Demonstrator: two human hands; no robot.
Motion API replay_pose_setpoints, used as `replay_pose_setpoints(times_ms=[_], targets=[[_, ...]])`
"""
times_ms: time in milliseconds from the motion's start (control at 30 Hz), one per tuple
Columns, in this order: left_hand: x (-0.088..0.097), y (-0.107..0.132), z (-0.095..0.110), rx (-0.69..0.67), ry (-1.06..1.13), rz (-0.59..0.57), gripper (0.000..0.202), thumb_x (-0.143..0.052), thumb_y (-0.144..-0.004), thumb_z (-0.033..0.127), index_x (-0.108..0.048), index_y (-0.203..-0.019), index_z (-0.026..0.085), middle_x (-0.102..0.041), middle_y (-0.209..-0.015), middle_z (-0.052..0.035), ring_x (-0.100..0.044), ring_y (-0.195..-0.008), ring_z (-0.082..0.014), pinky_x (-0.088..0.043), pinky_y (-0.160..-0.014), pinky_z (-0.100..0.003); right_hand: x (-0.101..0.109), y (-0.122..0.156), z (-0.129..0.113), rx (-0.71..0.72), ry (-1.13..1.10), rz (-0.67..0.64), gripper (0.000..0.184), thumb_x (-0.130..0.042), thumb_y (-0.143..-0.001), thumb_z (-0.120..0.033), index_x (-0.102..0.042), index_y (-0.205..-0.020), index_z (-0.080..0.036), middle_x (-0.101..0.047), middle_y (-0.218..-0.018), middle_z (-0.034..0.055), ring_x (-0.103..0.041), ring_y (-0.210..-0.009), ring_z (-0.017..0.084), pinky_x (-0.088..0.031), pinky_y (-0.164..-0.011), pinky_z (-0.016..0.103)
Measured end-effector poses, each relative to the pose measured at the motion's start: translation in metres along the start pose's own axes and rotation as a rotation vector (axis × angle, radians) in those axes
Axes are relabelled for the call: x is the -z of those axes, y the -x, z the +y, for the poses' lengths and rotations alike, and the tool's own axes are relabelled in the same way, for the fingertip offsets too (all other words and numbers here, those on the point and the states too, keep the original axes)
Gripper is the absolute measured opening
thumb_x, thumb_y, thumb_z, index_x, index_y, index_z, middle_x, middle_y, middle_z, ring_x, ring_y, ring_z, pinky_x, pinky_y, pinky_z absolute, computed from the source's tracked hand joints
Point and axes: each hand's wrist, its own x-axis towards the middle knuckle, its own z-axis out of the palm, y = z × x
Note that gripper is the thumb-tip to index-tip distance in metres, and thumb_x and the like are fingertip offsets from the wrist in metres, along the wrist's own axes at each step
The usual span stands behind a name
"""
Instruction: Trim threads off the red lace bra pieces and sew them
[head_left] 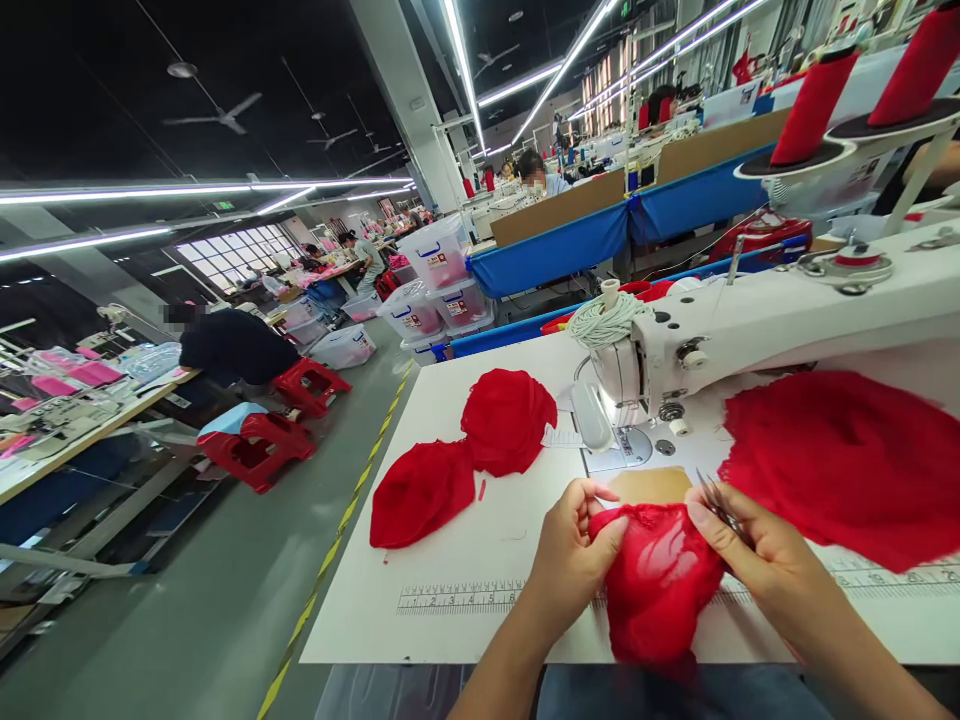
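Observation:
A sheer red fabric piece is stretched between my two hands at the table's front edge, its lower part hanging down. My left hand pinches its upper left edge between thumb and fingers. On the other side, my right hand grips the upper right edge, and small metal thread snips are tucked in the same hand, blades pointing up. Just beyond the fabric stands a white sewing machine. Two rounded red fabric pieces lie to the left, and a larger red fabric pile to the right.
A printed ruler runs along the white tabletop. Red thread cones stand at upper right. Beyond the table are clear plastic bins, red stools and a seated person in dark clothing. Yellow-black tape marks the floor.

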Motion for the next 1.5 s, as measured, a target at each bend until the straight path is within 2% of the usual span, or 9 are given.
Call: replay_pose_setpoints(times_ms=[133, 233, 333, 433, 733, 900, 1033, 1300, 1500], targets=[[0.0, 0.001, 0.001, -0.114, -0.226, 0.12, 0.018, -0.056, -0.084, 0.029, -0.062, -0.072, 0.017, -0.054, -0.081, -0.0039, -0.05, -0.077, -0.0164, -0.036, -0.061, -0.026, -0.004, 0.006, -0.008, 0.002, 0.115, 0.011, 0.043, -0.055, -0.084, -0.063, -0.057, -0.069, -0.023, -0.049, -0.06, -0.0033, -0.046, -0.056, 0.015, -0.039, -0.049, 0.023], [0.003, 0.006, 0.004, -0.125, -0.227, 0.093, 0.02, -0.057, -0.083, 0.032, -0.066, -0.072, 0.018, -0.052, -0.092, -0.0066, -0.052, -0.085, -0.0194, -0.037, -0.057, -0.025, -0.005, 0.006, -0.011, -0.005, 0.21, -0.117, 0.04, -0.061, -0.08, -0.062, -0.066, -0.075, -0.022, -0.055, -0.059, -0.0023, -0.05, -0.056, 0.016, -0.039, -0.051, 0.025], [0.007, 0.01, 0.012, -0.089, -0.172, -0.004, 0.021, -0.056, -0.084, 0.032, -0.064, -0.07, 0.018, -0.054, -0.082, -0.0048, -0.051, -0.077, -0.0179, -0.035, -0.055, -0.025, -0.004, 0.005, -0.012, 0.053, 0.186, -0.252, 0.039, -0.061, -0.082, -0.056, -0.065, -0.066, -0.021, -0.056, -0.06, -0.0009, -0.05, -0.059, 0.016, -0.039, -0.053, 0.025], [0.008, 0.013, 0.019, -0.071, -0.096, -0.033, 0.027, -0.055, -0.085, 0.034, -0.057, -0.063, 0.017, -0.048, -0.066, 0.0001, -0.044, -0.065, -0.0137, -0.034, -0.059, -0.025, -0.004, 0.007, -0.015, 0.075, 0.114, -0.234, 0.042, -0.058, -0.085, -0.054, -0.058, -0.058, -0.021, -0.05, -0.057, -0.0021, -0.043, -0.055, 0.014, -0.034, -0.05, 0.025], [0.005, 0.016, 0.007, 0.108, 0.324, 0.065, 0.047, -0.07, -0.073, 0.056, -0.048, -0.056, 0.017, -0.038, -0.054, 0.0055, -0.029, -0.055, -0.0086, -0.026, -0.056, -0.024, -0.006, 0.012, -0.008, -0.27, -0.352, -0.185, 0.041, -0.076, -0.071, -0.056, -0.063, -0.063, -0.018, -0.049, -0.059, -0.0035, -0.04, -0.056, 0.011, -0.034, -0.052, 0.024], [0.011, 0.015, 0.012, 0.148, 0.156, -0.043, 0.042, -0.074, -0.069, 0.056, -0.061, -0.07, 0.015, -0.052, -0.066, 0.0012, -0.041, -0.063, -0.0115, -0.031, -0.06, -0.024, -0.016, 0.008, -0.006, -0.189, -0.252, -0.314, 0.043, -0.07, -0.076, -0.059, -0.067, -0.068, -0.017, -0.054, -0.062, -0.0012, -0.044, -0.057, 0.012, -0.038, -0.054, 0.025], [0.011, 0.013, 0.016, 0.124, 0.036, 0.008, 0.035, -0.073, -0.068, 0.048, -0.063, -0.061, 0.015, -0.052, -0.063, 0.0006, -0.042, -0.064, -0.0129, -0.031, -0.061, -0.026, -0.018, 0.006, -0.007, -0.205, -0.229, -0.321, 0.047, -0.063, -0.079, -0.064, -0.067, -0.071, -0.017, -0.051, -0.059, -0.0016, -0.043, -0.055, 0.013, -0.038, -0.051, 0.025], [0.011, 0.011, 0.019, 0.126, 0.12, 0.03, 0.041, -0.074, -0.066, 0.052, -0.058, -0.058, 0.015, -0.046, -0.057, 0.0029, -0.036, -0.059, -0.0103, -0.026, -0.056, -0.024, -0.022, 0.003, -0.024, -0.066, -0.099, -0.36, 0.047, -0.062, -0.081, -0.059, -0.052, -0.058, -0.02, -0.042, -0.059, -0.0039, -0.037, -0.057, 0.013, -0.034, -0.052, 0.026], [0.009, 0.01, 0.014, 0.116, 0.401, 0.178, 0.047, -0.081, -0.062, 0.051, -0.051, -0.056, 0.016, -0.041, -0.053, 0.006, -0.03, -0.053, -0.0072, -0.025, -0.053, -0.022, -0.031, 0.008, -0.028, -0.027, -0.11, -0.166, 0.044, -0.064, -0.08, -0.058, -0.055, -0.06, -0.02, -0.043, -0.056, -0.0042, -0.038, -0.056, 0.013, -0.034, -0.053, 0.027]])
